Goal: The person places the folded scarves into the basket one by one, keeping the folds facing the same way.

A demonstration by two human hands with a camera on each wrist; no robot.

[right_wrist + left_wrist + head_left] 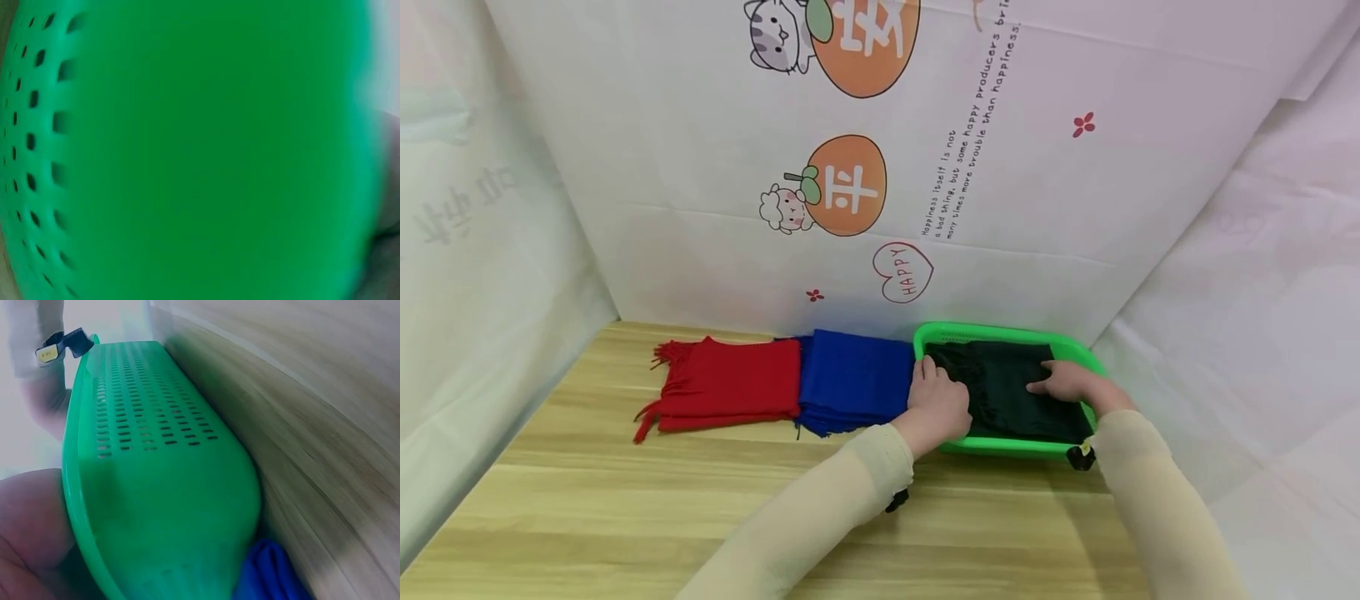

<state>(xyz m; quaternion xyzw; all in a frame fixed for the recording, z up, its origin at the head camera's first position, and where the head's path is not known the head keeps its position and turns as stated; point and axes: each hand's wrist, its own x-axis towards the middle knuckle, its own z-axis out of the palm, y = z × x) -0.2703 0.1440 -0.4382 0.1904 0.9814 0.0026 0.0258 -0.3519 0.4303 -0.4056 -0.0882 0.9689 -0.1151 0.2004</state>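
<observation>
A dark green, nearly black folded scarf (1007,379) lies inside a green plastic basket (1000,447) with perforated sides. My left hand (938,404) reaches over the basket's left end, its fingers touching the scarf's fringed edge. In the left wrist view, part of that hand (31,519) shows beside the rim. My right hand (1071,383) comes over the right end, thumb and fingers spread apart and resting on the scarf. The basket wall (206,150) fills most of the right wrist view and hides most of the right hand there.
A folded blue scarf (857,379) lies against the basket's left side. Left of it is a folded red scarf (730,379) with fringe. All stand along the back of a wooden table (625,500), before a white printed sheet (1000,167); white sheets hang on both sides.
</observation>
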